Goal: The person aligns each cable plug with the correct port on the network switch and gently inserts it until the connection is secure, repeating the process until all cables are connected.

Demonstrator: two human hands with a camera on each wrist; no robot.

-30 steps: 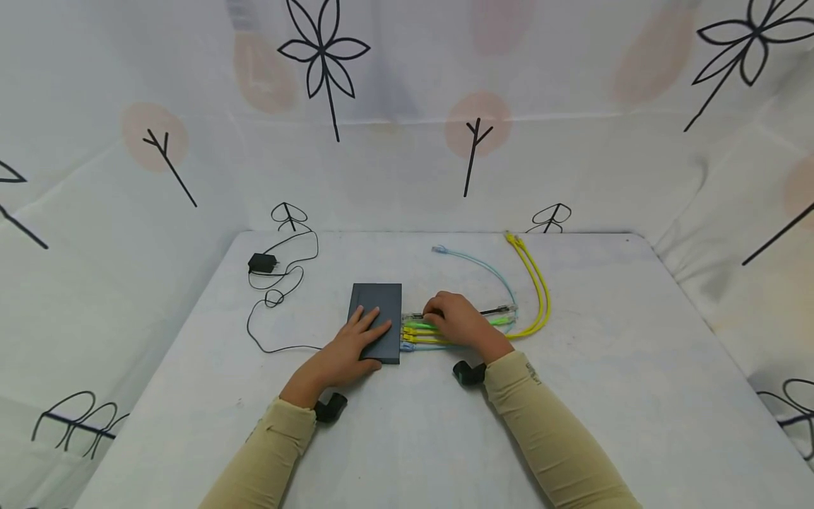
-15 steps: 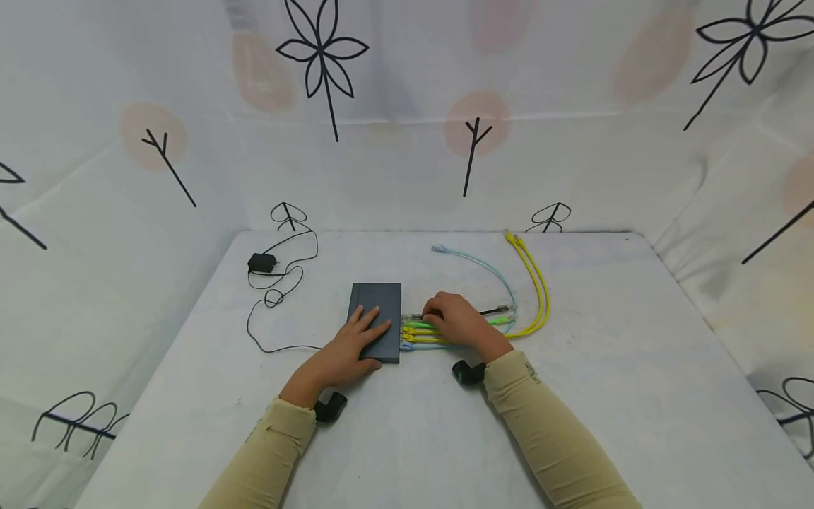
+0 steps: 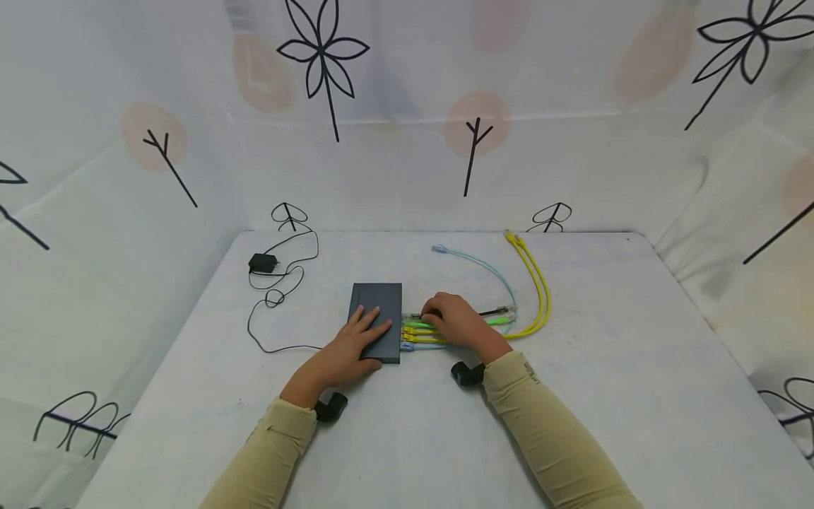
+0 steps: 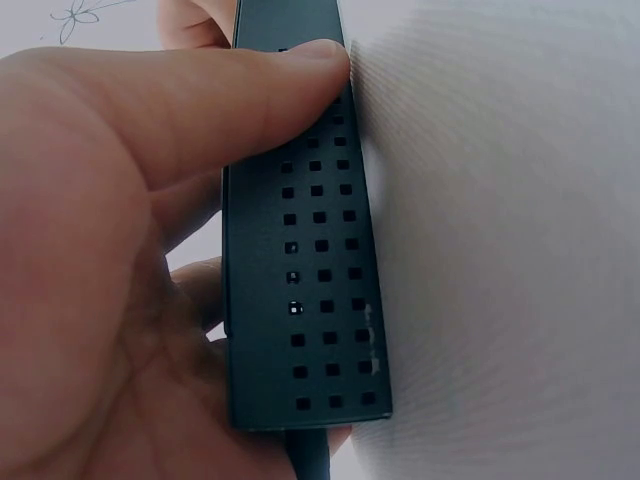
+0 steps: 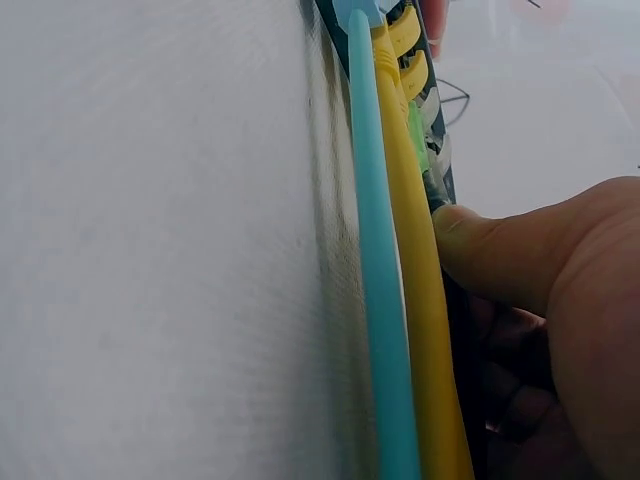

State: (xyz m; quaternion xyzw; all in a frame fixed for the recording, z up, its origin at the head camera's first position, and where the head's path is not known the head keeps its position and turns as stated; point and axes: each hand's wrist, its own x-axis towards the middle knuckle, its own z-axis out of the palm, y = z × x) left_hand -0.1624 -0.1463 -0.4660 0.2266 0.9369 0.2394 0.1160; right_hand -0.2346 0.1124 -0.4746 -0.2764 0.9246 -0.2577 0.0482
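A dark grey network switch (image 3: 377,293) lies flat on the table, with plugs along its right side. My left hand (image 3: 346,348) rests on it with straight, spread fingers. In the left wrist view, its thumb (image 4: 270,95) presses across the vented near side. Beside the ports, my right hand (image 3: 459,322) pinches a black network cable (image 3: 492,312) just behind its plug; the fingertips are partly hidden. Below that cable run a green cable (image 3: 499,321), yellow cables (image 3: 539,297) and a light blue cable (image 5: 375,250), their plugs at the switch. Whether the black cable's plug is fully seated I cannot tell.
A black power adapter (image 3: 263,263) lies at the back left, its thin looped cord (image 3: 280,350) leading to the switch. The light blue and yellow cables curve toward the back, their loose plugs near the rear table edge. A patterned white cloth (image 3: 407,177) surrounds the table.
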